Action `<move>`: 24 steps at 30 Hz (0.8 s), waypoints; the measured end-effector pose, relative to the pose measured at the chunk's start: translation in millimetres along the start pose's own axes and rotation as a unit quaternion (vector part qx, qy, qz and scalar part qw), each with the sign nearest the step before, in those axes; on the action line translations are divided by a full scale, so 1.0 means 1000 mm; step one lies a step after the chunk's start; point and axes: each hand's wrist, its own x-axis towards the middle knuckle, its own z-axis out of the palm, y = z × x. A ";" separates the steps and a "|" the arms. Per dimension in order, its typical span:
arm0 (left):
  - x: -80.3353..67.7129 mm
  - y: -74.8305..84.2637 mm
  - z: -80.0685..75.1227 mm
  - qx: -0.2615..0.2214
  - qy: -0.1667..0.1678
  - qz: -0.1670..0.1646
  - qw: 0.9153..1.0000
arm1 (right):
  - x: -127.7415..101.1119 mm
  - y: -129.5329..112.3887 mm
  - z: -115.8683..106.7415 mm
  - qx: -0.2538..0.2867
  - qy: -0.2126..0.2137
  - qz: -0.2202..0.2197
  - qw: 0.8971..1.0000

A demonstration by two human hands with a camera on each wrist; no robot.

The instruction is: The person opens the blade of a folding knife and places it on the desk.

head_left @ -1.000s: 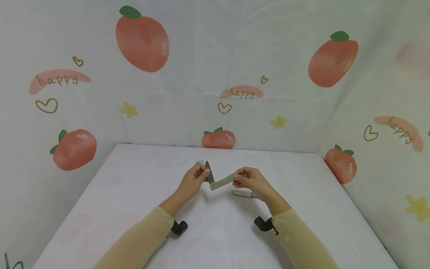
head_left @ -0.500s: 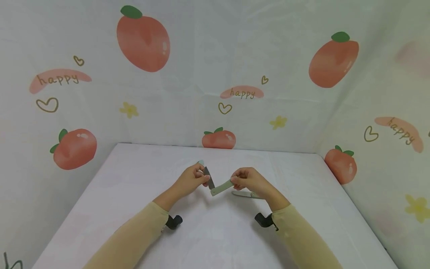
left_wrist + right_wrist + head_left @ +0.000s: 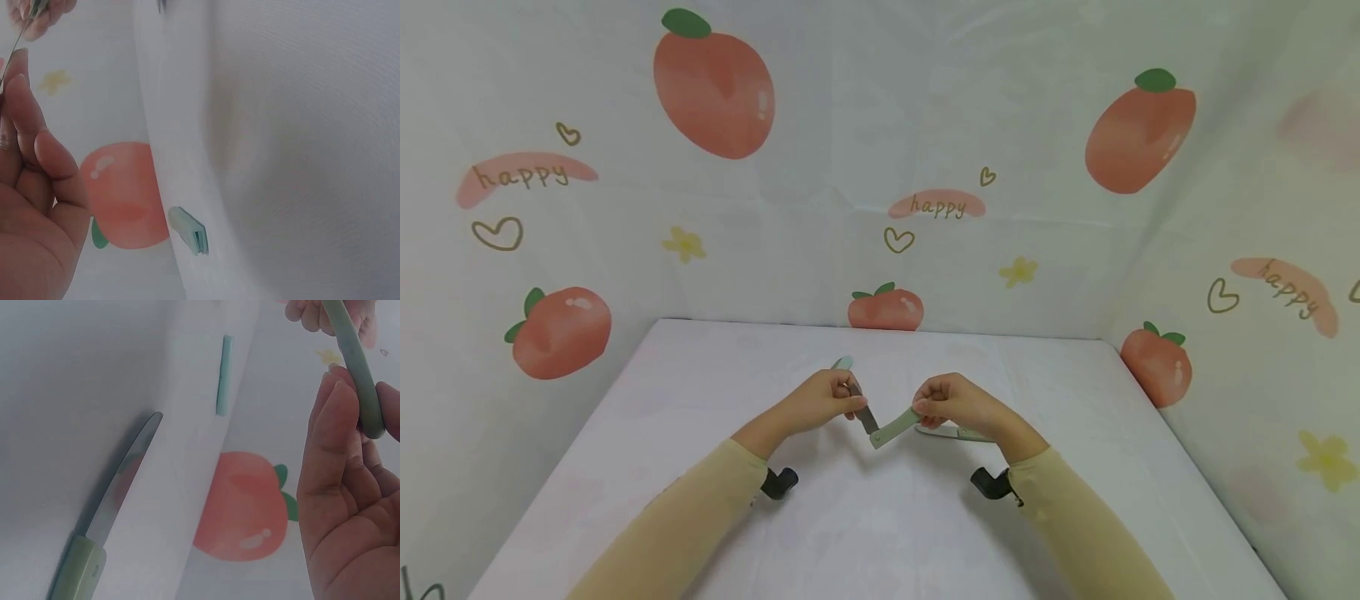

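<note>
A folding knife with a pale green handle and a grey blade is held above the table, its two parts forming a V with the pivot lowest. My left hand pinches the blade between thumb and fingers. At the handle's free end, my right hand grips with thumb and fingertips, as the right wrist view also shows. Below the right hand lies a second, unfolded green knife, partly hidden by that hand in the head view. Beyond the left hand sits a folded teal knife.
The white-covered table ends at a back wall sheet printed with fruit, hearts and flowers. Black wrist cameras hang under both sleeves, one on the left and one on the right.
My left hand has shifted left and slightly down along the blade. The knife's pivot has sunk a little and its handle slants more steeply. More of the teal knife shows.
</note>
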 end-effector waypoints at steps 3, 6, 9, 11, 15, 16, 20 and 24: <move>0.000 0.001 -0.001 -0.002 -0.004 -0.004 1.000 | 0.001 0.000 0.000 0.000 -0.003 0.003 1.000; -0.001 0.002 -0.002 -0.002 -0.004 0.001 1.000 | 0.001 0.001 -0.002 0.005 0.000 0.005 1.000; -0.001 0.002 -0.003 -0.004 0.008 0.004 1.000 | 0.001 0.003 -0.004 0.013 0.013 0.000 1.000; -0.001 0.003 -0.004 -0.013 0.024 0.002 1.000 | 0.001 0.005 -0.005 0.022 0.027 -0.006 0.999; -0.002 0.004 -0.004 -0.044 0.067 -0.005 0.997 | 0.001 0.007 -0.005 0.058 0.065 -0.008 0.996; -0.002 0.005 -0.004 -0.055 0.079 -0.005 0.995 | 0.001 0.008 -0.004 0.071 0.076 -0.007 0.995; 0.000 0.003 -0.001 -0.101 0.127 -0.009 0.987 | 0.002 0.010 -0.002 0.120 0.120 -0.001 0.985; 0.003 0.001 0.005 -0.139 0.172 -0.023 0.975 | 0.003 0.012 0.000 0.166 0.153 0.002 0.974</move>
